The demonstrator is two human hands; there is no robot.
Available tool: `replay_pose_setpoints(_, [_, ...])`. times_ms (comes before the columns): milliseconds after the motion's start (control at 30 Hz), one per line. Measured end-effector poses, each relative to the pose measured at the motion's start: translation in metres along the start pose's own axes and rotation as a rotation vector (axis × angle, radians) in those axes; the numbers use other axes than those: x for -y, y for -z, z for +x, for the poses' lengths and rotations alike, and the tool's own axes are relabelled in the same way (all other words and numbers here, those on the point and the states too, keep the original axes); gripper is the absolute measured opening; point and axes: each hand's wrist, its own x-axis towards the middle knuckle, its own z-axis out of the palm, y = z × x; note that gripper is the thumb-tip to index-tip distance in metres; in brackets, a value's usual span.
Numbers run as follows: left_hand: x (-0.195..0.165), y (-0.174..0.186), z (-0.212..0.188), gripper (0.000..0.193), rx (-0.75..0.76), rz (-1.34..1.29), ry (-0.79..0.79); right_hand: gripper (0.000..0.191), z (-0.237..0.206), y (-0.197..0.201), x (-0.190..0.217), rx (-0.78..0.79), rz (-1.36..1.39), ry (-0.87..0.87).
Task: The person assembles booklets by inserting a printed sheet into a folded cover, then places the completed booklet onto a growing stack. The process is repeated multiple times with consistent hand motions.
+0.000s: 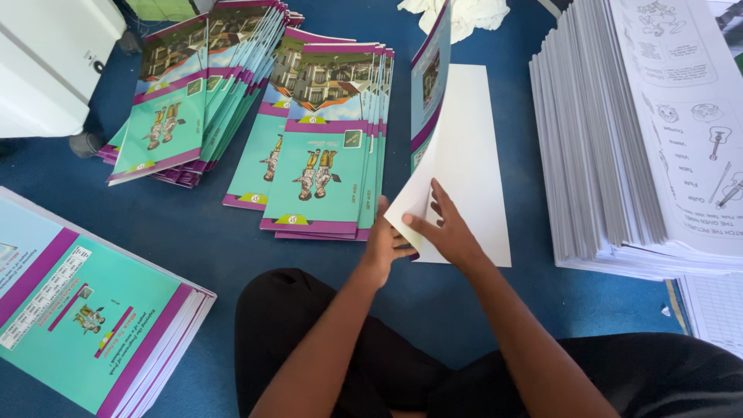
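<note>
Blue carpet [209,248] serves as the work surface; the person sits on it, dark trousers [325,340] nearest the camera. Open carpet lies just ahead of the knees and between the stacks.

Near left: a stack of teal and purple covers [85,310], its corner jutting toward the knee.

Left hand [385,246] curls at the near left edge of a folded cover sheet [464,155]; its fingers are mostly hidden behind the raised flap, so their grip cannot be told for certain. Right hand [449,232] rests on the near end of the sheet, fingers spread and pinching the lifted corner of the flap.

Sheet position: on the carpet between the middle booklet pile [325,155] and the tall stack of printed white pages [642,139]. Long axis runs away from the person, tilted slightly right. White inner side faces up; the left flap stands raised, teal and purple face outward. Narrow carpet strip to the right; left edge just beside the booklets.

Farther left: a second fanned booklet pile [186,101]. Far: a white box [46,62] and crumpled white cloth [464,15].
</note>
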Motion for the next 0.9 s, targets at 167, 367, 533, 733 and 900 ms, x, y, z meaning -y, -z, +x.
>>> replay_pose_setpoints(167, [-0.029, 0.01, -0.01, 0.129, 0.023, -0.069, -0.007, 0.109, -0.009, -0.007, 0.005, 0.0, -0.19, 0.053])
replay_pose_setpoints(367, [-0.061, 0.011, -0.029, 0.116, 0.073, -0.012, 0.103, 0.107, -0.007, -0.009, -0.008, 0.027, -0.369, 0.062])
replay_pose_setpoints(533, [-0.075, 0.021, -0.024, 0.095, 0.086, -0.001, 0.033, 0.104, -0.004, -0.011, -0.03, 0.089, -0.581, 0.004])
replay_pose_setpoints(733, [-0.091, 0.053, -0.01, 0.053, -0.057, 0.049, -0.285, 0.104, -0.007, -0.012, -0.036, 0.15, -0.638, -0.038])
replay_pose_setpoints(900, [-0.086, 0.077, -0.008, 0.041, -0.287, 0.292, -0.427, 0.107, -0.01, -0.015, -0.032, 0.181, -0.743, -0.058])
